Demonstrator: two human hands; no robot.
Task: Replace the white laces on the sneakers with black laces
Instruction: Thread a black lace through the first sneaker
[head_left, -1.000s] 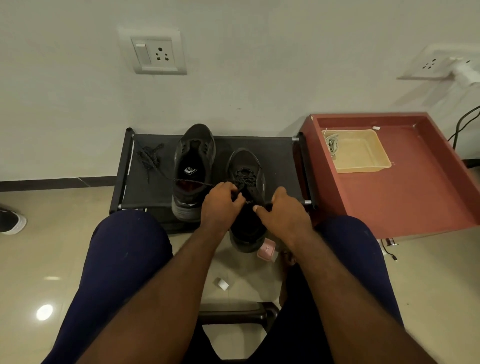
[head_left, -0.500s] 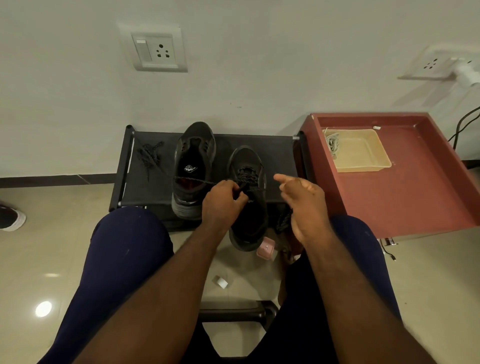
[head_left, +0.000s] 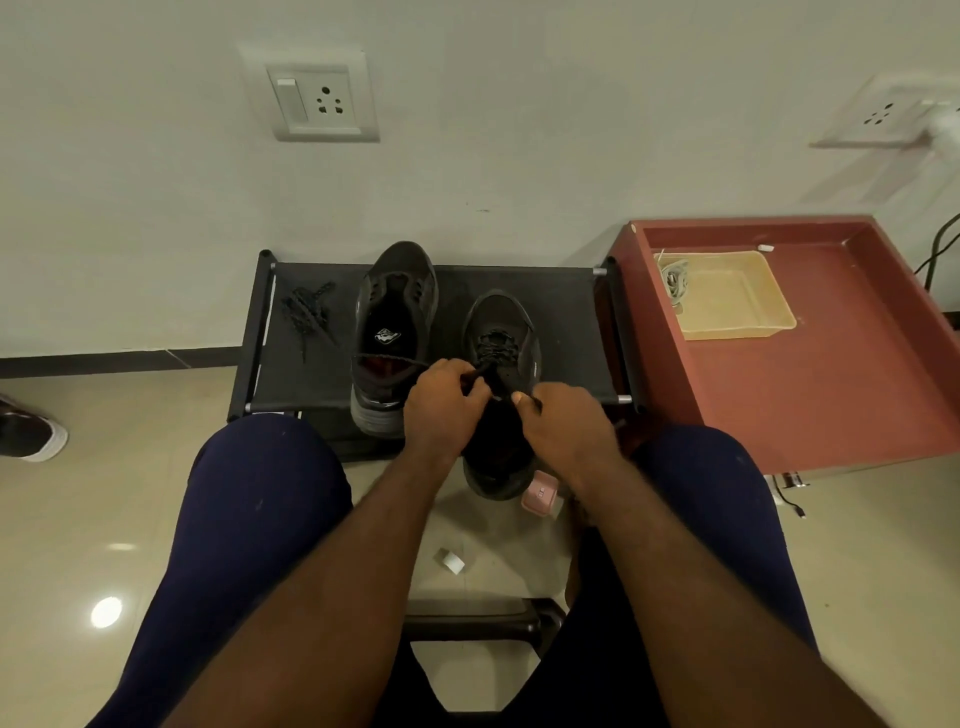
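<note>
Two black sneakers stand on a low black rack (head_left: 566, 312). The left sneaker (head_left: 395, 312) has no lace in it. The right sneaker (head_left: 501, 332) juts over the rack's front edge and carries a black lace (head_left: 496, 345) through its upper eyelets. My left hand (head_left: 441, 402) pinches one end of that lace; a strand runs from it leftward across the left sneaker. My right hand (head_left: 563, 426) pinches the other lace end over the sneaker's opening. A spare black lace (head_left: 306, 306) lies bunched on the rack's left part. White laces (head_left: 674, 280) lie in a beige tray (head_left: 737, 322).
The beige tray sits in a red tray-topped table (head_left: 857, 374) right of the rack. A pink object (head_left: 540, 493) and a small white piece (head_left: 451, 561) lie on the floor between my knees. Another shoe (head_left: 26, 431) is at the far left. Wall sockets (head_left: 317, 98) are above.
My right hand, which had lifted away to the right with fingers spread, has come back to the right sneaker and pinches the lace end again. My left hand stayed on the lace.
</note>
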